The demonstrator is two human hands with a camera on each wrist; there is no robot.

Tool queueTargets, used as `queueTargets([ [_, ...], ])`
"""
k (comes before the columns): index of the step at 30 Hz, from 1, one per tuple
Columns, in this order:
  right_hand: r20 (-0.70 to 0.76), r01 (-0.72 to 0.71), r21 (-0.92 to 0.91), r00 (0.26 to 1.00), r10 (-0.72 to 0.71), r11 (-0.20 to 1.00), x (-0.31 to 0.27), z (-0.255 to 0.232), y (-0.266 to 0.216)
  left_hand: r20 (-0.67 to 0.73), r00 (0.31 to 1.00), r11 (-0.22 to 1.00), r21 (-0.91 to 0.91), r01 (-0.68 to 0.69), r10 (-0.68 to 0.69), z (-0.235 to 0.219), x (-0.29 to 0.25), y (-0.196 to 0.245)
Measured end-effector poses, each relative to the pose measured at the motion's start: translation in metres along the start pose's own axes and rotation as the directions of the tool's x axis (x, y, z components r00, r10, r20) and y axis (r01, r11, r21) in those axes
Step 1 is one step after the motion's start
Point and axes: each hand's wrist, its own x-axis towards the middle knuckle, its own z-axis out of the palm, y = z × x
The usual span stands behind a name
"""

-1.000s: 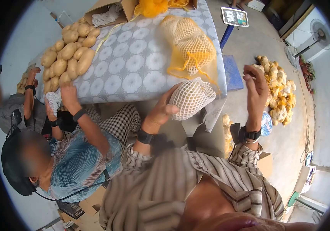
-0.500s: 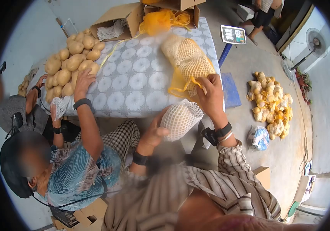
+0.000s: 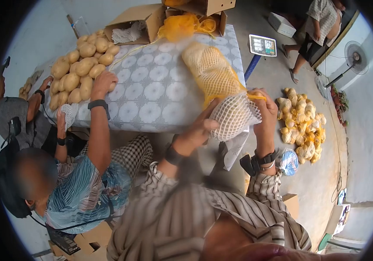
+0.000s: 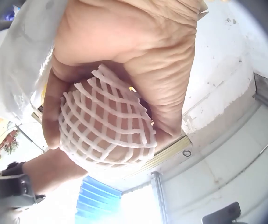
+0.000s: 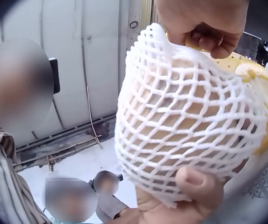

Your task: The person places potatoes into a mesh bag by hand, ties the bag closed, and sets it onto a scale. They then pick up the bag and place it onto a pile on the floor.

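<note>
My left hand [image 3: 195,134] grips a potato in a white foam net [image 3: 232,116] at the table's front edge; its thumb and fingers wrap round the net in the left wrist view. Just behind lies a yellow mesh bag [image 3: 200,65] holding several foam-netted potatoes, its mouth toward me. My right hand [image 3: 264,108] pinches the yellow edge of the bag's mouth, right of the netted potato. In the right wrist view the curled fingers of my right hand [image 5: 208,32] are above the white net [image 5: 185,112], with yellow mesh behind it.
A potato pile [image 3: 75,71] is at the table's left, where another person's hand [image 3: 104,82] reaches. Cardboard boxes [image 3: 151,21] and orange mesh [image 3: 180,26] stand at the back. Right of the table are a scale [image 3: 262,45] and filled bags [image 3: 304,126] on the floor. Someone stands behind.
My right hand has come from the right to the bag and taken hold of its mouth. My left hand has brought the netted potato right, up to the bag.
</note>
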Motion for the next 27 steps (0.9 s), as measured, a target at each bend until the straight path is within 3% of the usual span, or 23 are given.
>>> queueTargets([
  [2, 0.003, 0.050, -0.064, 0.999, -0.049, 0.997, -0.002, -0.001, -0.007, -0.002, 0.999, 0.999, 0.010, -0.038, 0.038, 0.004, 0.015, 0.000],
  [4, -0.080, 0.115, -0.004, 0.990, -0.115, 0.993, -0.004, 0.002, -0.011, -0.113, 0.973, 0.967, 0.180, -0.179, 0.201, 0.017, 0.025, 0.008],
  [5, -0.077, 0.119, -0.003, 0.990, -0.119, 0.993, -0.004, 0.003, -0.014, -0.112, 0.972, 0.966, 0.182, -0.184, 0.206, 0.024, 0.028, 0.013],
  [7, -0.138, 0.153, 0.019, 0.979, -0.149, 0.988, -0.006, 0.005, -0.019, -0.177, 0.922, 0.871, 0.427, -0.244, 0.345, 0.038, 0.030, 0.024],
  [8, -0.135, 0.153, 0.022, 0.980, -0.148, 0.988, -0.007, 0.005, -0.020, -0.179, 0.920, 0.870, 0.428, -0.245, 0.348, 0.037, 0.033, 0.024],
  [10, -0.070, 0.148, -0.177, 0.984, -0.162, 0.973, -0.006, 0.005, -0.022, -0.166, 0.829, 0.731, 0.584, -0.353, 0.533, 0.031, 0.041, 0.025],
  [11, -0.064, 0.154, -0.175, 0.984, -0.167, 0.972, -0.005, 0.007, -0.020, -0.163, 0.826, 0.726, 0.587, -0.359, 0.540, 0.027, 0.043, 0.028],
  [13, -0.089, 0.140, -0.173, 0.984, -0.157, 0.975, -0.003, 0.010, -0.016, -0.043, 0.753, 0.476, 0.797, -0.370, 0.657, 0.019, 0.048, 0.032],
  [14, -0.085, 0.142, -0.173, 0.984, -0.159, 0.975, -0.001, 0.012, -0.016, -0.043, 0.750, 0.475, 0.797, -0.373, 0.660, 0.014, 0.050, 0.035],
  [16, -0.085, 0.129, -0.043, 0.988, -0.132, 0.991, -0.001, 0.018, -0.016, 0.042, 0.726, 0.096, 0.984, -0.148, 0.686, 0.005, 0.051, 0.042],
  [20, -0.015, 0.130, -0.014, 0.991, -0.130, 0.991, -0.004, 0.030, -0.015, 0.044, 0.729, 0.002, 0.998, -0.062, 0.683, -0.005, 0.055, 0.054],
  [22, 0.063, 0.085, 0.017, 0.994, -0.086, 0.996, -0.006, 0.038, -0.010, 0.076, 0.680, -0.117, 0.993, 0.014, 0.729, -0.001, 0.059, 0.057],
  [23, 0.091, 0.092, 0.008, 0.992, -0.092, 0.996, -0.005, 0.040, -0.009, 0.074, 0.682, -0.115, 0.993, 0.015, 0.728, -0.004, 0.064, 0.056],
  [25, 0.126, 0.071, -0.021, 0.990, -0.068, 0.997, -0.008, 0.043, -0.009, 0.108, 0.567, -0.147, 0.989, 0.023, 0.817, -0.011, 0.075, 0.057],
  [27, 0.157, 0.052, -0.048, 0.987, -0.044, 0.997, -0.011, 0.045, -0.010, 0.081, 0.561, -0.103, 0.995, 0.008, 0.824, -0.014, 0.080, 0.063],
])
